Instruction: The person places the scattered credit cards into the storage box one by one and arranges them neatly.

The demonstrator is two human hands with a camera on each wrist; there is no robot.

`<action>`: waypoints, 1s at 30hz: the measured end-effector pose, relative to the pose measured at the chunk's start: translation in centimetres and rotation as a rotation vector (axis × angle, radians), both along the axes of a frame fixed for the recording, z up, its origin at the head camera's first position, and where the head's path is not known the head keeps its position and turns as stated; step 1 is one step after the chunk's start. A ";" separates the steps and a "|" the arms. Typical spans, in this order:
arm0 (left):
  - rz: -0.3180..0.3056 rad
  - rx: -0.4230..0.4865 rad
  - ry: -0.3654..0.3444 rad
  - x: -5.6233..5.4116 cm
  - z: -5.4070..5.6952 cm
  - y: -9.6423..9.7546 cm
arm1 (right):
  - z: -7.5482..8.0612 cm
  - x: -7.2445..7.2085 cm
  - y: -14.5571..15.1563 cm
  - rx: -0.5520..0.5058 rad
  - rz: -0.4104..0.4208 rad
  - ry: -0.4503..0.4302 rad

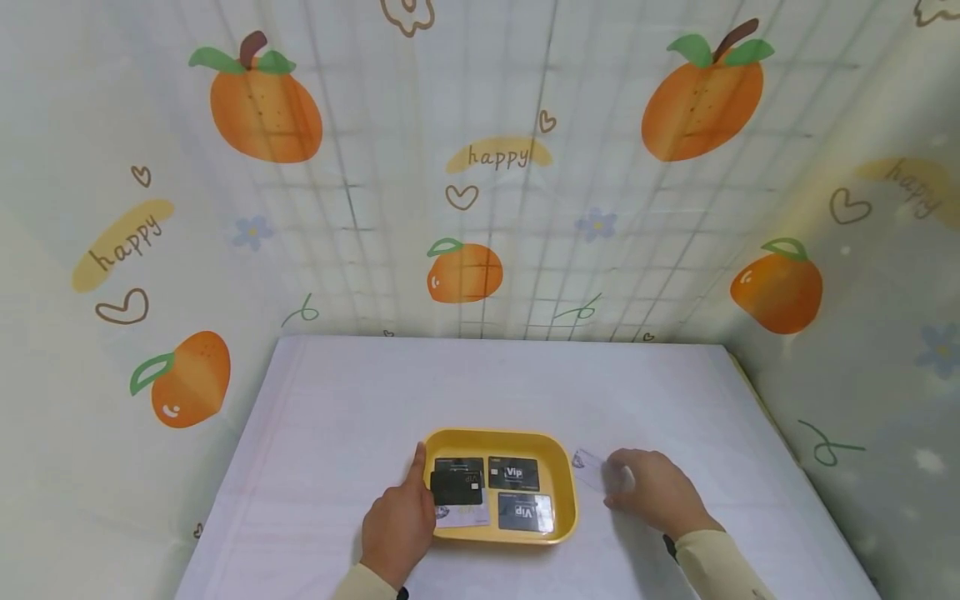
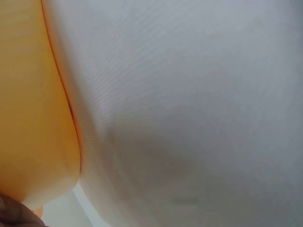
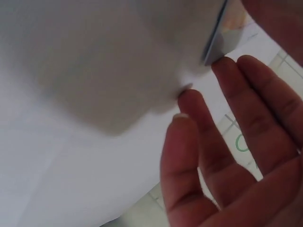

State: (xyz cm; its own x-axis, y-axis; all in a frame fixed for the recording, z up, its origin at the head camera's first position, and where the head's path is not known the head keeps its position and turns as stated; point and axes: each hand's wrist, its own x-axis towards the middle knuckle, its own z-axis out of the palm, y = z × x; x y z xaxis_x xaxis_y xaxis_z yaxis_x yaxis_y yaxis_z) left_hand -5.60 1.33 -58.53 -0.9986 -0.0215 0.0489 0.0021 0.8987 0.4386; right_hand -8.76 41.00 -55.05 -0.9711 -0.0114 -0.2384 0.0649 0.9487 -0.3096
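- The head view is showing the pale card (image 1: 588, 467) just beside the right end of the yellow tray (image 1: 567, 492); the right hand (image 1: 656, 492) is pinching it.
- The right-wrist view is revealing what the head view is not: the card standing edge-on at the fingertips, as a thin dark line, with the remaining fingers spreading loosely.
- The left hand (image 1: 397, 517) is touching the tray's left side, its index finger lying straight along the wall; whether it is gripping, I cannot tell.
- The left-wrist view is catching mainly the tray's smooth outer wall and finely ribbed white cloth (image 2: 199, 94).
- Only the head view is showing the tray's contents: a matte black card (image 1: 456, 488) overlapping others at left, and two glossy "Vip" cards (image 1: 513, 473) lying at right.
- The tray's rounded corners are curving softly above the white tabletop (image 1: 360, 400).
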 end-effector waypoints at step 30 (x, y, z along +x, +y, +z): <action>0.005 0.018 -0.023 -0.1 0.0 -0.2 | 1.7 1.2 -0.9 0.027 0.002 0.014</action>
State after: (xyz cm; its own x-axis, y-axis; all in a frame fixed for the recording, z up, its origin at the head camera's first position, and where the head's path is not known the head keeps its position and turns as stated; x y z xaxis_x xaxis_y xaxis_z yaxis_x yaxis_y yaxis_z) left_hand -5.73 1.18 -58.55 -0.9993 -0.0273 0.0257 -0.0126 0.8905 0.4548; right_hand -7.51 40.15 -53.39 -0.9743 -0.0073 -0.2253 0.0586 0.9569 -0.2844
